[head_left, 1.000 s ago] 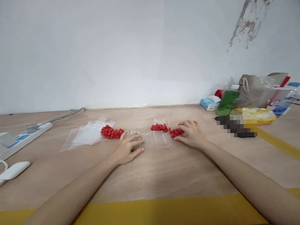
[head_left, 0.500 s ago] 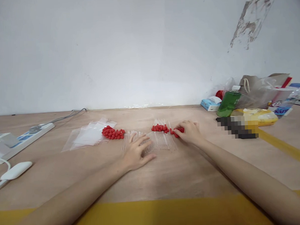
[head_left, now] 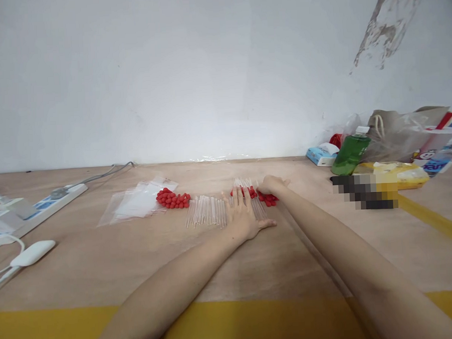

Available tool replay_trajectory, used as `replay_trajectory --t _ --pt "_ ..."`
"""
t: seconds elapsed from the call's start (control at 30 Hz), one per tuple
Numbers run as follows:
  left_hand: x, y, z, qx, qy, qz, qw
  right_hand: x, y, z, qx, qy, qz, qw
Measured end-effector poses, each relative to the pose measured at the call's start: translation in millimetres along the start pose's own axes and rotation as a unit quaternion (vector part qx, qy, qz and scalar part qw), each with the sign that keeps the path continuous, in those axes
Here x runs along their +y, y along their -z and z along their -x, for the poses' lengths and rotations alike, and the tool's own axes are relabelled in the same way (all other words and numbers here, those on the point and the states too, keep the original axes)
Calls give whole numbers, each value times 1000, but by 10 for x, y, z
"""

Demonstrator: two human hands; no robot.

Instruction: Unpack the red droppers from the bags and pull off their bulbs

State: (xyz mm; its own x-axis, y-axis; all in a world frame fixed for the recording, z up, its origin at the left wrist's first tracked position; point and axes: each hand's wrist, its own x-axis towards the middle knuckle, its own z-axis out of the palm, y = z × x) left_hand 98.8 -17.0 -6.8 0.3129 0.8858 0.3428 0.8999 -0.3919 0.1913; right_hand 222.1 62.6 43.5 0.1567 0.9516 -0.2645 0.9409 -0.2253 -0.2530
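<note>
Fingers spread, my left hand [head_left: 243,219] lies flat over the right part of a row of thin clear sticks [head_left: 207,211]. Its fingertips partly cover a cluster of red bulb-shaped pieces [head_left: 252,192] at the sticks' upper part. My right hand [head_left: 273,185] is just right of that cluster, fingers curled downward; whatever is in them is hidden. Below it lies a small heap of loose red pieces [head_left: 269,200]. A larger group of red pieces [head_left: 173,199] sits at the left end of the sticks, touching a stack of clear plastic bags [head_left: 135,202].
At the left are a white power strip [head_left: 53,206] with a grey cable and a white plug-like device [head_left: 33,253]. To the right stand a green bottle [head_left: 350,151], a blue tissue pack [head_left: 321,156] and a yellow packet [head_left: 402,176]. Yellow tape [head_left: 255,318] runs along the front edge.
My left hand has moved right along the sticks, uncovering the left ones. My right hand has shifted slightly left and up, off the loose red heap towards the cluster.
</note>
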Motion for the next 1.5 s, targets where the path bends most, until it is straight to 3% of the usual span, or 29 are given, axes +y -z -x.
replay_trajectory --t 0.23,0.37,0.57,0.73,0.87,0.9,0.97,1.03,1.1,1.2,1.4,1.5 --pt "-59 42 38 0 -23 -32 999 -6 -7 -120 -15 -36 -41 998" --pt "-104 77 115 13 -57 -40 997 14 -20 -142 28 -40 -42 998" --pt "-79 73 52 2 -30 -58 998 -2 2 -103 100 -23 -54 993" --pt "-94 57 89 49 -55 -53 996 -53 121 117 157 26 -79 984" --pt "-287 190 291 88 -103 -37 990 84 73 462 171 126 -100 972" --pt "-369 247 353 99 -123 -36 987 144 12 556 175 170 -109 964" --pt "-554 367 472 122 -172 -38 977 258 -164 727 216 330 -125 910" --pt "-732 463 568 159 -215 -28 963 330 -369 863 283 419 -89 858" --pt "-861 512 631 197 -245 -6 949 342 -551 955 316 457 -64 829" --pt "-920 509 661 229 -255 25 939 288 -723 1019 338 484 -37 806" --pt "-819 469 605 127 -329 5 936 207 -802 1052 324 538 -38 777" --pt "-816 464 587 107 -338 -3 935 226 -799 1054 329 550 -23 767"
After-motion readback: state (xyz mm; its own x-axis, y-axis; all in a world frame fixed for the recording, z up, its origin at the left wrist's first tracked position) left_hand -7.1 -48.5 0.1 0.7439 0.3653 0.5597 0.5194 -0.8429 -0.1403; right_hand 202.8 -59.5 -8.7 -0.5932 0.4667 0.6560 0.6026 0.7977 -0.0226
